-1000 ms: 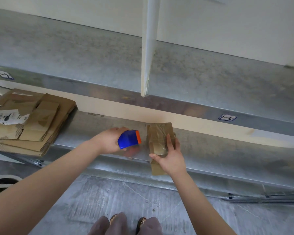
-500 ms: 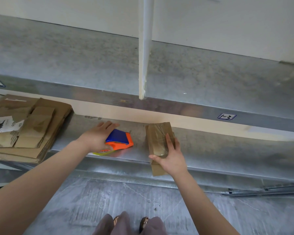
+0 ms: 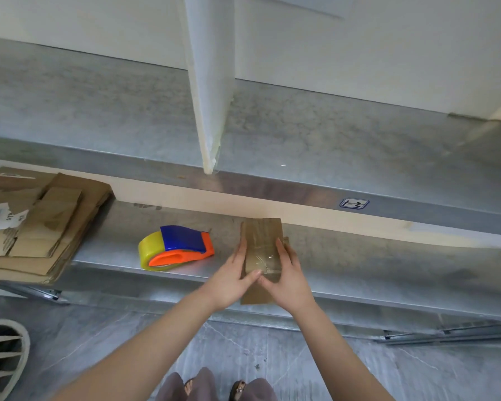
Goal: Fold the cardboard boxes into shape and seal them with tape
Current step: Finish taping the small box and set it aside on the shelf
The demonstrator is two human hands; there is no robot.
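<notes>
The small cardboard box (image 3: pixel 262 241) lay on the lower metal shelf (image 3: pixel 388 264), its near end sticking out over the shelf's front edge. It was folded up, and glossy clear tape ran across its top face. My left hand (image 3: pixel 229 282) was on its left side and my right hand (image 3: pixel 289 280) on its right, so the box sat between my palms. The fingers of my left hand (image 3: pixel 240 251) were straight and lay flat along the box's left edge. The fingers of my right hand (image 3: pixel 282 251) were just as straight along the right edge. My two thumbs reached in over the taped top near the front, and their tips nearly met in the middle. Neither hand was curled round the box. They pressed on it flat from both sides.

Just to the left of the box, apart from it and from my left hand, the tape dispenser (image 3: pixel 175 247) lay on its side on the same shelf. It had a blue cover, an orange handle and a yellowish roll of tape. Farther left, a stack of flattened cardboard boxes (image 3: pixel 47 224) rested at the end of the shelf, with a torn white printed label on top.

Above, the upper metal shelf (image 3: pixel 330 134) carried a white upright divider (image 3: pixel 211 82), and a small handwritten tag (image 3: pixel 354 204) was stuck on its front lip. Below the shelves were the grey floor and my sandalled feet (image 3: pixel 239 387). A white slatted basket (image 3: pixel 0 357) stood at the lower left.
</notes>
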